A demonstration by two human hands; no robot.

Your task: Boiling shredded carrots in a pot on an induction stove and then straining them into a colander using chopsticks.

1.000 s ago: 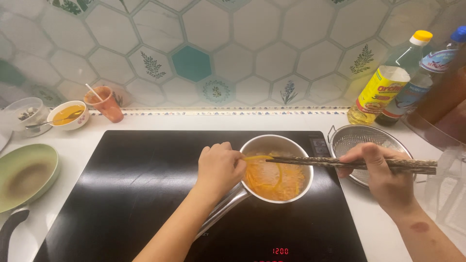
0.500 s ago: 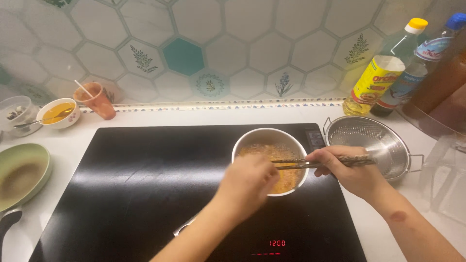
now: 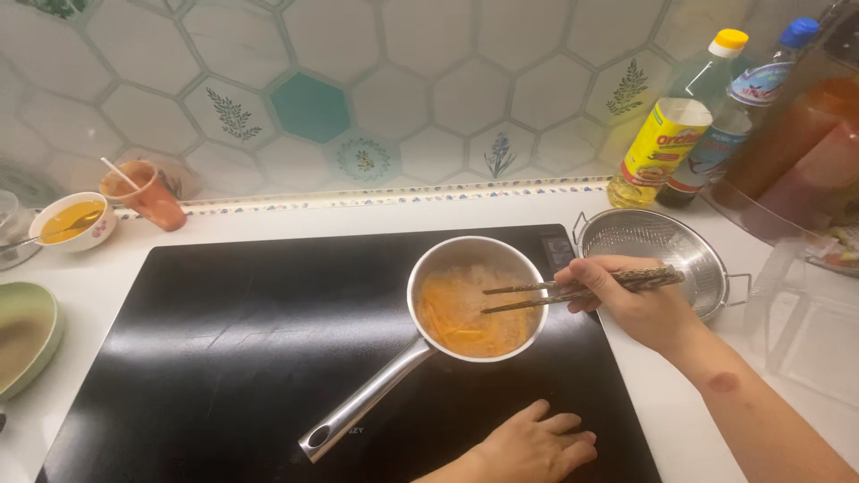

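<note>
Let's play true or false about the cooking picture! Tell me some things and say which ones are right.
1. The right hand holds chopsticks over the pot. True.
2. The left hand grips the pot handle. False: it lies flat on the black cooktop, apart from the handle.
3. The pot holds orange shreds. True.
4. The metal strainer sits left of the pot. False: it sits to the right.
5. A yellow-capped bottle stands by the wall. True.

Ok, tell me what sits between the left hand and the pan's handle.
Nothing: in the head view only bare black cooktop separates the left hand from the pan handle. The hand lies flat, apart from it.
</note>
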